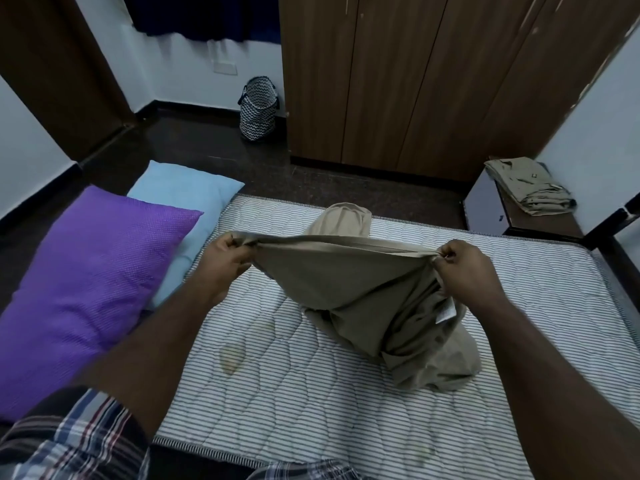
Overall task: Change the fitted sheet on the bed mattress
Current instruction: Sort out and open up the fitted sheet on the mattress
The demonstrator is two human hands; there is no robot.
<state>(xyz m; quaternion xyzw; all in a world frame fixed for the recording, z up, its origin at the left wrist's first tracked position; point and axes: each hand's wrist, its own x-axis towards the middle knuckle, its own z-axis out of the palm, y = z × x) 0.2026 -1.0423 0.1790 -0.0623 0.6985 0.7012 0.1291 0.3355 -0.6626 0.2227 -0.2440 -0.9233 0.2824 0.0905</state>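
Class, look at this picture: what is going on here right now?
A person is holding a beige fitted sheet above a bare striped mattress. The left hand and right hand each grip its gathered edge, stretching it between them, while the rest hangs bunched onto the mattress. No corner is fitted yet. Purple and blue pillows lie to the left.

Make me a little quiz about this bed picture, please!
1. True or false: the striped mattress is already covered by a sheet.
2. Which pillow lies nearer the person: A) the purple pillow, B) the light blue pillow?
3. Fill in: the left hand and right hand each grip an edge of the beige ____.

Key:
1. False. The mattress is bare; only a bunched part of the cloth rests on it.
2. A.
3. Sheet, stretched between both hands above the mattress.
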